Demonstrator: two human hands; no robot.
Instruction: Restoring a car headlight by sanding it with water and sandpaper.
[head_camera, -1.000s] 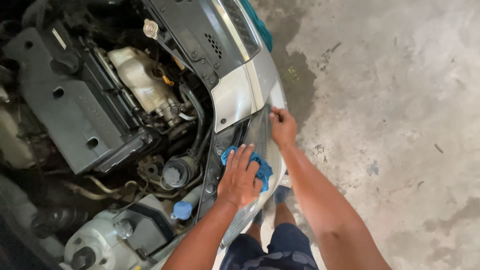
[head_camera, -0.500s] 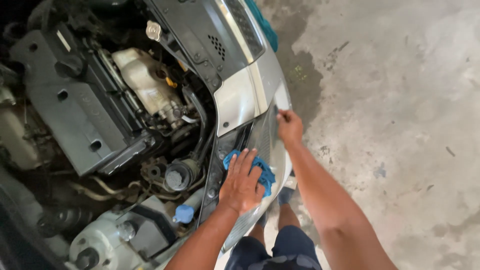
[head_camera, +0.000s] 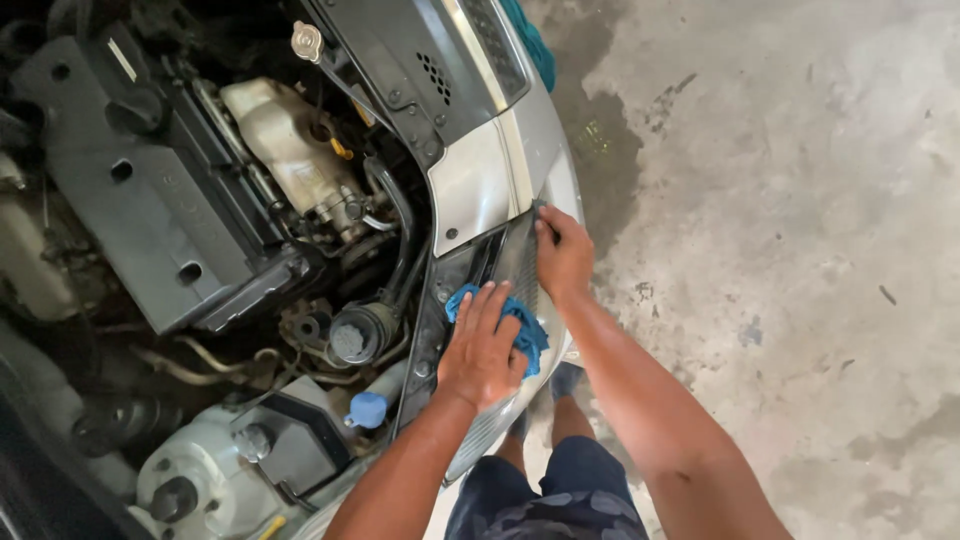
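Two hands: left hand (head_camera: 482, 355), right hand (head_camera: 564, 252). One blue cloth (head_camera: 522, 325). One silver car front (head_camera: 520, 140), one dark engine cover (head_camera: 150, 190), one whitish reservoir (head_camera: 280, 130), one blue cap (head_camera: 367, 409), one metal radiator cap (head_camera: 306, 40).

- The concrete floor (head_camera: 800, 250) to the right of the silver bumper (head_camera: 545, 140) is bare; a hand passes freely along that side.
- The left hand (head_camera: 482, 350) presses a blue cloth (head_camera: 520, 325) onto the front panel, covering that stretch.
- The right hand (head_camera: 562, 250) grips the bumper edge just beside it.
- The engine bay is crowded: black engine cover (head_camera: 150, 190), white reservoir (head_camera: 280, 130), hoses and caps leave only narrow gaps.
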